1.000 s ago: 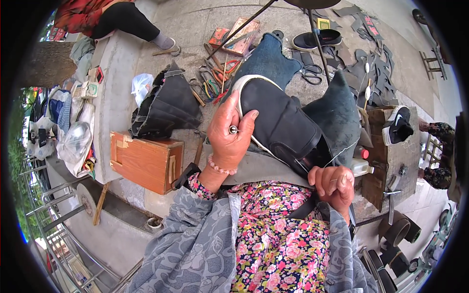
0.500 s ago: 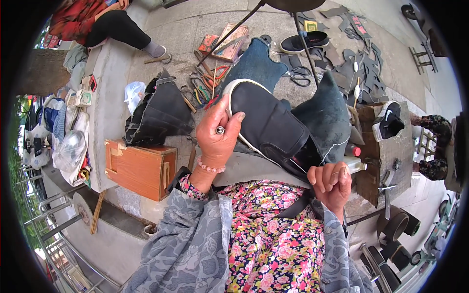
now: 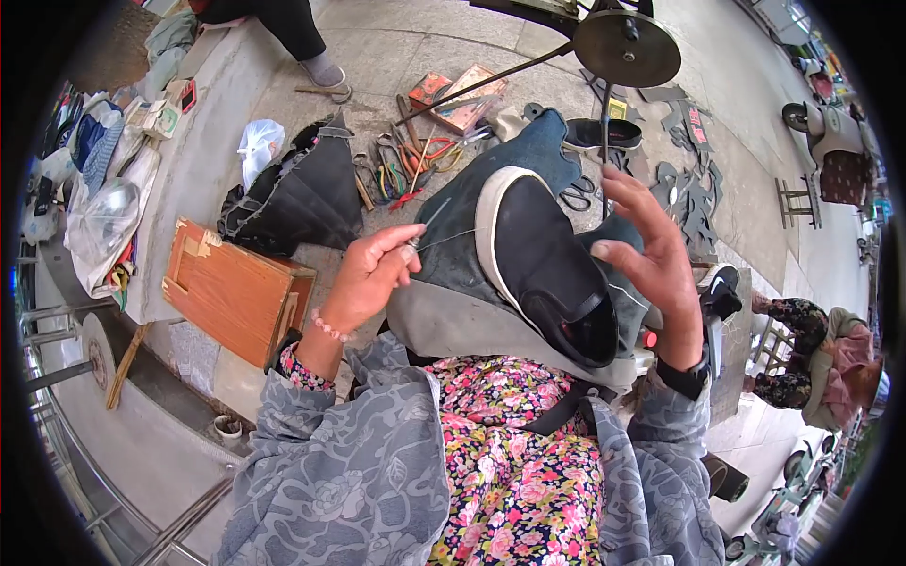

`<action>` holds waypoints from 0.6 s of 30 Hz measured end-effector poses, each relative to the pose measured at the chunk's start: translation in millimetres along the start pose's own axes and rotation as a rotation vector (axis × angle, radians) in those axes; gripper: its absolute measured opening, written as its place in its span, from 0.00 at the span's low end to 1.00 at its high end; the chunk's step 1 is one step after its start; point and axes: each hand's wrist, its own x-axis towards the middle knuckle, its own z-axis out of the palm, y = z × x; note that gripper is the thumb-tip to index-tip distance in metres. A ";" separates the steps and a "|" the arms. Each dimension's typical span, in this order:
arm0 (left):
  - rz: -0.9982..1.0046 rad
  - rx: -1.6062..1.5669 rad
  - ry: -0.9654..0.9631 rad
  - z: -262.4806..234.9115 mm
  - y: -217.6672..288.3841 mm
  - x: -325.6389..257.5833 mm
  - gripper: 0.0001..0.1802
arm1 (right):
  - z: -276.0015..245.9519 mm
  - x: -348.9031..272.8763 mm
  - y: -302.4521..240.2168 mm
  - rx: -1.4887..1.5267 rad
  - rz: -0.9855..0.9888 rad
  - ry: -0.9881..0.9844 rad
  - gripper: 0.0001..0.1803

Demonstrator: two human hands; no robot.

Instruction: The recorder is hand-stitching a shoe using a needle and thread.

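A black slip-on shoe (image 3: 552,250) with a white sole rests on my lap, toe pointing away. Beside the sole, my left hand (image 3: 377,275) is closed round an awl (image 3: 436,215), its thin metal shaft pointing up and away. A fine thread (image 3: 461,234) stretches from near these fingers to the edge of the sole. Right of the shoe, my right hand (image 3: 658,253) is raised with thumb and fingers apart. White thread (image 3: 630,292) shows near the shoe's opening; whether it touches the right hand is hidden. Beneath the shoe lie a grey cloth (image 3: 429,325) and dark blue fabric (image 3: 538,151).
Pliers and other hand tools (image 3: 406,165) lie beyond my left hand, near red boxes (image 3: 462,99). A wooden box (image 3: 226,292) stands at left, below black leather (image 3: 293,193). A metal stand with a round disc (image 3: 628,49), scissors (image 3: 578,195) and another shoe (image 3: 604,134) are ahead.
My left hand has left the shoe's toe and moved left and down with the awl, a thread now stretched to the sole. My right hand has opened and risen. The view has shifted.
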 end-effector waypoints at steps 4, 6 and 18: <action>0.135 -0.021 -0.128 40.0 27.5 -0.3 0.21 | 41.6 71.1 -8.6 0.112 -0.162 -0.269 0.39; 0.278 0.045 -0.062 51.8 30.7 4.1 0.20 | 49.9 85.3 -5.1 0.201 -0.105 -0.389 0.38; 0.373 0.116 0.043 61.2 17.5 8.1 0.20 | 52.4 77.0 11.3 0.455 0.096 -0.384 0.37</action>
